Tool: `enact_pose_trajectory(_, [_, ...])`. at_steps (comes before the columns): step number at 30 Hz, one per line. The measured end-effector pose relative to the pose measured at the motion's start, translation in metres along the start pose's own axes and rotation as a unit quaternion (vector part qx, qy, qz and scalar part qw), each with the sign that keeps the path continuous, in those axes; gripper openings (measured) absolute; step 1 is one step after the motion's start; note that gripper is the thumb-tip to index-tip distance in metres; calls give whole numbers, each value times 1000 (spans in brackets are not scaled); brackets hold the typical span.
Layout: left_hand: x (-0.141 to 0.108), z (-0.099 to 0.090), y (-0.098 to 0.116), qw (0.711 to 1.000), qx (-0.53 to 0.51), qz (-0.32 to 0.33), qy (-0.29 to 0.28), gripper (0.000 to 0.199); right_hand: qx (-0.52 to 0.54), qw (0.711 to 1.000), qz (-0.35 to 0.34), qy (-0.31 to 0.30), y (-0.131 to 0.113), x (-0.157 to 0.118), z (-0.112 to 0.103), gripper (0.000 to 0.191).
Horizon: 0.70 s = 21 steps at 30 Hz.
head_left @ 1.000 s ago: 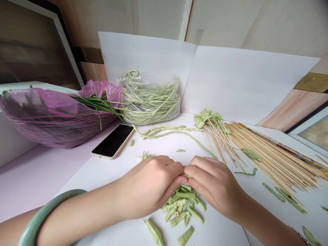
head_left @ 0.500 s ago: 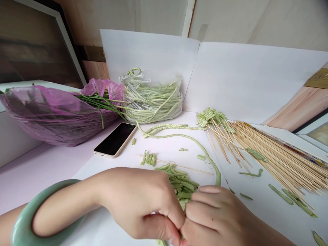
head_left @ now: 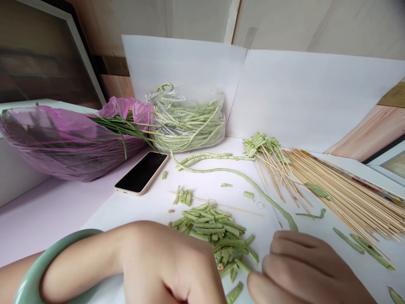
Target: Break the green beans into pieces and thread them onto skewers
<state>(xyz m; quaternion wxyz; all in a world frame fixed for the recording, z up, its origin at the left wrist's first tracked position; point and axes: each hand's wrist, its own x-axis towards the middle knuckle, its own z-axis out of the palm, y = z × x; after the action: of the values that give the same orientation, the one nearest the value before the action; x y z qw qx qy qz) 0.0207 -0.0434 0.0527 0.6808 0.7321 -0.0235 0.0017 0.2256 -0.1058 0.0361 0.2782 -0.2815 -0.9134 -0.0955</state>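
Curling my left hand [head_left: 158,266] at the bottom edge, fingers hidden, can't tell what it holds | right hand [head_left: 303,264] fingers pressed together, just beside cut long beans [head_left: 215,236], pinch unclear

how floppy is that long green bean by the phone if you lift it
The yardlong bean will probably droop when lifted, since it lies in a loose curve. It looks thin and light. Pushed, it might roll slightly, though that curve should limit it.
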Motion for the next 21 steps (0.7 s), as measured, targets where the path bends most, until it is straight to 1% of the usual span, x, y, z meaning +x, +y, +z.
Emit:
enact_pose_trajectory(1, [0,2,1,999,-18,-24,34,67,4,1000,17,7,3,0,-2,30])
enact_pose_trajectory(3, [0,3,0,985,-82,-70,136,54,19,999,41,19,8,2,-5,20])
enact_pose_trajectory(4, [1,3,-2,969,-130,-65,199,50,20,998,55,24,11,3,-6,15])
enact_pose_trajectory(6, [3,0,-9,926,-230,-18,300,44,13,996,81,46,17,4,-5,10])
enact_pose_trajectory(7, [4,-1,-13,904,-264,-9,335,41,9,994,96,56,19,4,-4,12])
enact_pose_trajectory(8, [5,-3,-17,888,-290,1,357,39,11,992,111,61,22,4,-3,15])
enact_pose_trajectory(10, [7,-6,-22,871,-314,0,379,36,31,989,128,59,25,3,-1,24])
enact_pose_trajectory(15, [9,-6,-20,861,-314,-35,399,30,97,987,130,7,28,-5,7,54])
enact_pose_trajectory(17, [10,-5,-20,866,-291,-50,404,27,128,982,138,-22,27,-7,11,59])
enact_pose_trajectory(19, [10,-4,-20,878,-239,-61,410,26,157,977,134,-50,26,-7,15,59])
enact_pose_trajectory(21, [10,-3,-19,889,-169,-80,418,29,177,975,125,-44,24,-6,18,53])
